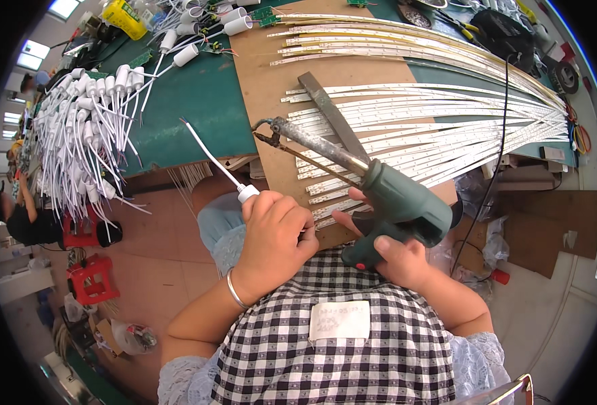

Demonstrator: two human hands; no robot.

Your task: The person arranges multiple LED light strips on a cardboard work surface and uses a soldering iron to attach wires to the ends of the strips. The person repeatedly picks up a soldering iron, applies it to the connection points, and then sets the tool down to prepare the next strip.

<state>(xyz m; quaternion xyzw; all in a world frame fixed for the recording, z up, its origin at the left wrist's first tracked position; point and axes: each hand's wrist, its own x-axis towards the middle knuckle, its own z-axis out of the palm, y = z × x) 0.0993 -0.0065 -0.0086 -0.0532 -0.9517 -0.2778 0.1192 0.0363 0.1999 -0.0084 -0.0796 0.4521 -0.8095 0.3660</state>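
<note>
My left hand [275, 233] is closed around a white plastic cap with a white cable [212, 158] coming out of it. The cable's bare wire ends point up and away to the left. My right hand [403, 263] grips a dark green soldering gun [406, 202]; its long metal barrel and thin feed tube reach left, their tip above the brown board [261, 91]. White LED strips [393, 125] fan across the board below the gun, bundled at the far right. A flat metal bar [332, 111] lies across them. The cap's lower part is hidden in my fingers.
A pile of white caps with cables [86, 128] hangs over the green table's [190, 111] left edge. More LED strips [379, 40] lie farther back. A black cord [501, 148] runs down at the right. Red stools [91, 280] and another person [25, 216] are at the left.
</note>
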